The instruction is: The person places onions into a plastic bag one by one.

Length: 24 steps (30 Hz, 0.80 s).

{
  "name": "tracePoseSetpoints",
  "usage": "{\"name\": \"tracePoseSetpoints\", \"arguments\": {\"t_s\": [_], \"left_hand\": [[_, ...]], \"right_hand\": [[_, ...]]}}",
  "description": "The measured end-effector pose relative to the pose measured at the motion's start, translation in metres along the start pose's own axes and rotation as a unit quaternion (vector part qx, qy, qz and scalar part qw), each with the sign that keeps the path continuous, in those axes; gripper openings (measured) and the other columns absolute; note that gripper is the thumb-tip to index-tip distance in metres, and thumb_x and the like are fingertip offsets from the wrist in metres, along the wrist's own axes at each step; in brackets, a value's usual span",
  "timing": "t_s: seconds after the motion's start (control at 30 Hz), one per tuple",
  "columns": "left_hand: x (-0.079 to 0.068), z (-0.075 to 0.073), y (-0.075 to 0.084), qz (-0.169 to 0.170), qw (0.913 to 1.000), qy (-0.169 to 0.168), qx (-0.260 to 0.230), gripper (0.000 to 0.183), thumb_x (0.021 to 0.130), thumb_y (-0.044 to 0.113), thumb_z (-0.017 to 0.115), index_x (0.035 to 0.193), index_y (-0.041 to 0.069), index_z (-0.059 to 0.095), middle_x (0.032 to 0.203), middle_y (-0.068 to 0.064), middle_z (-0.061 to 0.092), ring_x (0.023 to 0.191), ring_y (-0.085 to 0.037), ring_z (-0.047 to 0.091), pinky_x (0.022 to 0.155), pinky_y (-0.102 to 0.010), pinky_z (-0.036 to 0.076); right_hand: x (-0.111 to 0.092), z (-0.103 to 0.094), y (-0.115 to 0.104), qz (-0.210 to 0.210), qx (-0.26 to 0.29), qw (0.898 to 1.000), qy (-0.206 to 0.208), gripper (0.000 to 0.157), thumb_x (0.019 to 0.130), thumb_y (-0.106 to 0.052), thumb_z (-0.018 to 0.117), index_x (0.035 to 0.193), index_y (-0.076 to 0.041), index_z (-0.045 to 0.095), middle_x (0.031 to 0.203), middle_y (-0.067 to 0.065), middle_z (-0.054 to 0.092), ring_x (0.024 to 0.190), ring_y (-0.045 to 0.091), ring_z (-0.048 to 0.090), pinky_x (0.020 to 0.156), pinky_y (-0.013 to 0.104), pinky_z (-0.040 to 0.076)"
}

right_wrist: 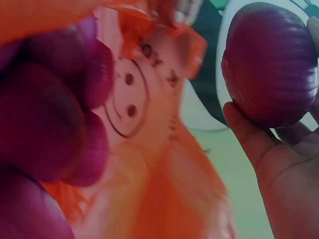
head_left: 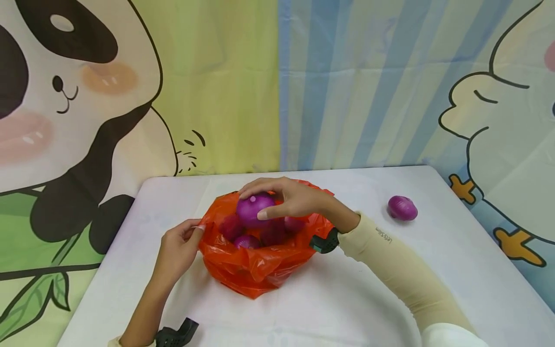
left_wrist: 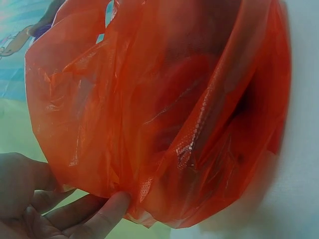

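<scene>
An orange-red plastic bag (head_left: 260, 262) stands with its mouth spread on the table, and several purple onions (head_left: 247, 242) lie inside it. My left hand (head_left: 179, 246) pinches the bag's left rim between thumb and fingers; the left wrist view shows the thumb and fingers on the thin plastic (left_wrist: 124, 149). Over the bag's mouth, my right hand (head_left: 295, 196) grips one purple onion (head_left: 251, 211), thumb on the near side and fingers across the top. In the right wrist view this onion (right_wrist: 271, 64) is apart from the bagged onions (right_wrist: 40, 119).
A single purple onion (head_left: 402, 208) lies on the white table (head_left: 355, 299) to the right, near the back. Behind the table hangs a printed cloth (head_left: 225, 86) with a panda and a white cartoon figure. The bag bears a printed smiley face (right_wrist: 127, 97).
</scene>
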State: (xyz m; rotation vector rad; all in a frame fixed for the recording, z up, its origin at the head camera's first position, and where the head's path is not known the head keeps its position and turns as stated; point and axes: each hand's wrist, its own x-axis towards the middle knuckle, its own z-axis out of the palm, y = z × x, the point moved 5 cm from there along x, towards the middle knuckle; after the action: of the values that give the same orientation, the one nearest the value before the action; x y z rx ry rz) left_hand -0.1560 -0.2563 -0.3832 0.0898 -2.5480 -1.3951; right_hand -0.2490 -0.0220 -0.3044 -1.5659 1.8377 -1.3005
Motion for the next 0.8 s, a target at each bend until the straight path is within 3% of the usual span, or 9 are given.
{"name": "tracePoseSetpoints", "arguments": {"t_s": [0.43,0.63,0.8], "left_hand": [[-0.001,0.000,0.001,-0.013,0.9999,-0.001,-0.005,0.031,0.101,0.024,0.053,0.115,0.000,0.067,0.100,-0.015,0.071,0.079,-0.023,0.067,0.067,-0.020,0.055],[-0.001,0.000,0.001,-0.012,0.9999,-0.003,-0.008,0.031,0.102,0.023,0.052,0.117,0.000,0.066,0.098,-0.015,0.071,0.077,-0.021,0.068,0.066,-0.024,0.057],[-0.001,0.000,0.001,-0.012,0.9999,-0.001,-0.007,0.030,0.101,0.022,0.051,0.117,0.001,0.067,0.096,-0.014,0.071,0.074,-0.019,0.068,0.065,-0.024,0.057]], "right_hand": [[0.011,0.042,0.032,0.061,-0.009,0.992,-0.106,0.042,0.092,-0.023,0.069,0.132,-0.015,0.060,0.137,-0.002,0.051,0.122,0.012,0.047,0.092,0.030,0.051],[0.007,0.036,0.050,0.096,-0.017,0.992,-0.077,0.043,0.092,-0.023,0.069,0.133,-0.014,0.059,0.133,-0.005,0.053,0.115,0.013,0.052,0.087,0.030,0.053],[0.007,0.024,0.054,0.094,-0.025,0.995,-0.038,0.047,0.091,-0.023,0.070,0.135,-0.011,0.057,0.131,-0.005,0.055,0.114,0.014,0.054,0.086,0.030,0.054]]}}
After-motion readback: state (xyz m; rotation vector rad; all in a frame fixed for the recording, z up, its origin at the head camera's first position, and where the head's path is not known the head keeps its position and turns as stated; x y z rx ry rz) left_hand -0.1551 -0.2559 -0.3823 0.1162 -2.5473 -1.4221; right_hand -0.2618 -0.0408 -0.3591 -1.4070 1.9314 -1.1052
